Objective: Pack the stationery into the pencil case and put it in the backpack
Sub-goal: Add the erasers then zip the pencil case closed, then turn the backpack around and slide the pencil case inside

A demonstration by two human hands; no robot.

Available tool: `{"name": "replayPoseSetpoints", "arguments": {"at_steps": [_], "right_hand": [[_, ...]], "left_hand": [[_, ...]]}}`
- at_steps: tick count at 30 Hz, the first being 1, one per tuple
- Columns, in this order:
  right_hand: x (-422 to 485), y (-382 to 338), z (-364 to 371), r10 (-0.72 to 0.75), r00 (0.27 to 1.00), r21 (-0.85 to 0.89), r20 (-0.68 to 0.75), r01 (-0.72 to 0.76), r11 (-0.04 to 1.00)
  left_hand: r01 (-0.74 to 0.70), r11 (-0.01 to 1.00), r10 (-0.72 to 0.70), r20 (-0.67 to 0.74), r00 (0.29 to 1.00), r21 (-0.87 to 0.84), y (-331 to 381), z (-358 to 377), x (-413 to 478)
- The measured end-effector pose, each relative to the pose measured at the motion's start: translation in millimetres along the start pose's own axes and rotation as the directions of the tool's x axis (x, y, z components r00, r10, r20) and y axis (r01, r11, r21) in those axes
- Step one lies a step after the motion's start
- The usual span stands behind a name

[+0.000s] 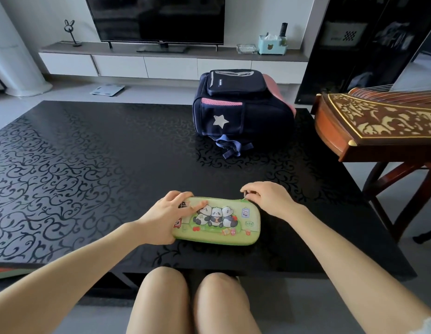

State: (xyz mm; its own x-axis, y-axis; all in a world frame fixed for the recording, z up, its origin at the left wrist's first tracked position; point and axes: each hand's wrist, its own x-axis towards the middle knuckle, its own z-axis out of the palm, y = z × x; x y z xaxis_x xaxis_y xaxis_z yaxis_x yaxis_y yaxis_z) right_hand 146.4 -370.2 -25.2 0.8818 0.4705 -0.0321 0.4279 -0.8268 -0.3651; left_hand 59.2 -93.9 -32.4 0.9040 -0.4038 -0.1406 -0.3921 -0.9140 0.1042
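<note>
The pencil case (219,221) looks like a smooth moulded shell with a soft sheen and printed pandas; the backpack (241,107) is matt navy cloth with pink mesh; the table (101,153) is black, semi-gloss, with embossed scrollwork; the zither (378,124) is lacquered wood

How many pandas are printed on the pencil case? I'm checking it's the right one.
3, side by side on the lid of the green pencil case: left panda, middle panda, right panda. The left hand may hide more.

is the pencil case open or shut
Shut: the pencil case lies flat with its lid down, right hand pinching the zip pull at its corner.
</note>
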Motion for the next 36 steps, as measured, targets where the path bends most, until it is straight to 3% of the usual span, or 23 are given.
{"name": "replayPoseSetpoints", "arguments": {"at_steps": [3,4,6,8,12,15,19,23,26,27,32,36], "right_hand": [[-8.4,-21.4,-12.0,-0.077,0.991,0.133,0.114,0.061,0.989],[-14.1,-30.1,-8.9,-0.091,0.978,0.094,0.186,0.074,0.993],[-27.2,-42.9,8.7,-0.091,0.956,-0.19,0.28,0.148,0.97],[-35.9,-43.8,31.1,-0.112,0.974,-0.378,0.197,0.181,0.908],[-48.1,-30.0,33.8,-0.112,0.993,-0.318,-0.039,0.094,0.944],[-60.2,-0.4,16.4,0.054,0.983,-0.241,-0.177,-0.097,0.966],[-63.0,47.0,-19.6,0.341,0.885,-0.094,-0.317,-0.387,0.917],[-54.7,74.2,-37.6,0.471,0.851,-0.137,-0.23,-0.508,0.85],[-42.6,77.8,-42.6,0.496,0.867,-0.291,-0.042,-0.485,0.824],[-35.4,76.4,-48.2,0.474,0.88,-0.329,-0.039,-0.459,0.825],[35.1,70.0,-101.8,0.339,0.89,-0.138,-0.305,-0.393,0.909],[102.9,75.6,-123.2,0.397,0.849,-0.031,-0.349,-0.434,0.901]], "left_hand": [[0.048,0.998,-0.046,0.06,0.997,-0.033,-1.5,-5.5,7.7],[0.053,0.998,-0.051,0.076,0.996,-0.034,-1.1,-8.1,11.7],[0.048,0.999,-0.047,0.095,0.994,-0.015,1.0,-12.6,18.9],[0.048,0.999,-0.048,0.096,0.994,0.002,2.9,-16.1,24.2],[0.074,0.997,-0.075,-0.013,0.997,-0.003,7.2,-22.8,31.0],[0.135,0.989,-0.14,-0.1,0.985,-0.055,6.0,-39.1,31.7],[0.169,0.982,-0.181,-0.167,0.969,-0.083,2.2,-59.5,41.6],[0.17,0.979,-0.189,-0.195,0.962,-0.109,9.4,-78.5,65.4],[0.16,0.98,-0.182,-0.22,0.958,-0.115,13.0,-89.7,82.7],[0.156,0.982,-0.176,-0.227,0.958,-0.105,13.2,-92.4,87.2],[0.124,0.99,-0.139,-0.288,0.948,-0.07,2.1,-108.7,116.9],[0.102,0.989,-0.136,-0.403,0.905,-0.104,-15.1,-118.9,144.9]]}}
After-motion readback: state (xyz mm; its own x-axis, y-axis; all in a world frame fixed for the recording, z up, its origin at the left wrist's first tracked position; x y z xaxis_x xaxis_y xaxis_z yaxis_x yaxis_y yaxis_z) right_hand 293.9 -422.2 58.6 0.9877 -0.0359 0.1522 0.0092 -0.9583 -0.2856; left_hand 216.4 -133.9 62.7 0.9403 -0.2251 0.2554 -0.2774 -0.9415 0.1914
